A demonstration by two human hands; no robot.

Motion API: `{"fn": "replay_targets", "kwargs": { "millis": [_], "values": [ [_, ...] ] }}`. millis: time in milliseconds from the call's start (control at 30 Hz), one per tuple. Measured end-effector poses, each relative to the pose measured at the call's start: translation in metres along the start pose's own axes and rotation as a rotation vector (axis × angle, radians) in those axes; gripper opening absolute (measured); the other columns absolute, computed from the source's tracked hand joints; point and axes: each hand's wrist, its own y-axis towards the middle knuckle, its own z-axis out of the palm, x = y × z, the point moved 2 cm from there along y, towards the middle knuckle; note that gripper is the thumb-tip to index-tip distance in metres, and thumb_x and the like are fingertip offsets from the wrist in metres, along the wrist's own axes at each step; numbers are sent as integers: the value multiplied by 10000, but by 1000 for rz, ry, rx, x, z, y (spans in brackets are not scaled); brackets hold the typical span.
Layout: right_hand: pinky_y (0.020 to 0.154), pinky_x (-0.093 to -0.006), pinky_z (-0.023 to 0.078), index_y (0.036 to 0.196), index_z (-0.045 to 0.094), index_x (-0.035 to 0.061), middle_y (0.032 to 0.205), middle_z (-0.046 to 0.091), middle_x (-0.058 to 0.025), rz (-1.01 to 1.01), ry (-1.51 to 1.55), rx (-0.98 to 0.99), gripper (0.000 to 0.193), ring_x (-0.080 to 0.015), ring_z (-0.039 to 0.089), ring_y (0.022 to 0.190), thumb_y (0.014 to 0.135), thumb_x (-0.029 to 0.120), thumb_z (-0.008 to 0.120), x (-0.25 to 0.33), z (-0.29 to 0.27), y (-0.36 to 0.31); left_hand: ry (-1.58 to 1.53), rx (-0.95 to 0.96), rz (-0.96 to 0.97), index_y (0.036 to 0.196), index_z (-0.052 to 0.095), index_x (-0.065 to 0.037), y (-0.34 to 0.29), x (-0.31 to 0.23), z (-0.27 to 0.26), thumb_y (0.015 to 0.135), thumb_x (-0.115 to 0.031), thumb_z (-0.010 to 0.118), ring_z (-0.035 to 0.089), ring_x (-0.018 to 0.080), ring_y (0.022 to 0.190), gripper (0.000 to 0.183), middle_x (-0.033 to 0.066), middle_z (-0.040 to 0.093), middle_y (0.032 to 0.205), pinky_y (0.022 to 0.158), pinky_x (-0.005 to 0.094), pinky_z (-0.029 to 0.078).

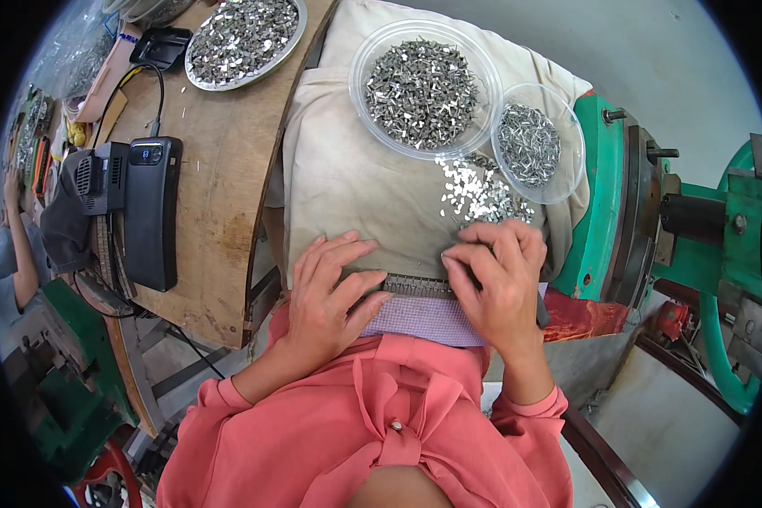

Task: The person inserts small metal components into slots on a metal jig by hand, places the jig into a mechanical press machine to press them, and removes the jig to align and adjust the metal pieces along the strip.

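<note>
My left hand lies flat, fingers spread, on the left end of a narrow metal comb-like strip lined with small metal pieces. My right hand presses its fingertips on the strip's right end, pinching at small pieces there. The strip rests on a pale checked cloth over my lap. A loose heap of small shiny metal pieces lies on the beige cloth just beyond my right hand. Whether the right fingers hold a piece is hidden.
Two clear plastic bowls of metal pieces sit farther back, a large one and a smaller one. A metal tray of pieces and a black device lie on the wooden table at left. A green machine stands at right.
</note>
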Motion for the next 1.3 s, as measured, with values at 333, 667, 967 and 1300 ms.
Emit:
{"fn": "replay_targets", "kwargs": {
  "millis": [333, 667, 967, 1300],
  "values": [
    [933, -430, 366, 839, 733, 144, 1076, 623, 1, -13, 58, 199, 158, -274, 514, 1085, 698, 91, 779, -13, -7, 18, 2, 2, -3, 985, 687, -102, 0, 1, 1, 701, -171, 827, 539, 349, 1242, 324, 107, 610, 1265, 1074, 536, 352],
    [949, -425, 336, 820, 700, 127, 1079, 629, 16, -24, 53, 168, 150, -265, 513, 1083, 699, 122, 787, -12, -5, 7, 5, 16, -17, 994, 698, -105, 1, 0, 1, 698, -171, 831, 539, 347, 1243, 332, 108, 610, 1264, 1077, 535, 349],
    [922, -391, 316, 822, 679, 132, 1082, 643, 39, -39, 139, 108, 198, -221, 512, 1048, 667, 125, 801, 12, -5, -13, 27, -5, -12, 977, 689, -126, 3, -1, 0, 724, -202, 816, 548, 305, 1232, 294, 69, 615, 1246, 1057, 520, 375],
    [897, -395, 322, 809, 689, 154, 1044, 648, 53, -55, 27, 71, 204, -214, 531, 1020, 643, 130, 805, 23, 3, -17, 20, -10, -6, 993, 681, -127, 2, -1, 0, 734, -200, 812, 548, 308, 1231, 299, 72, 612, 1246, 1058, 524, 372]
  ]
}}
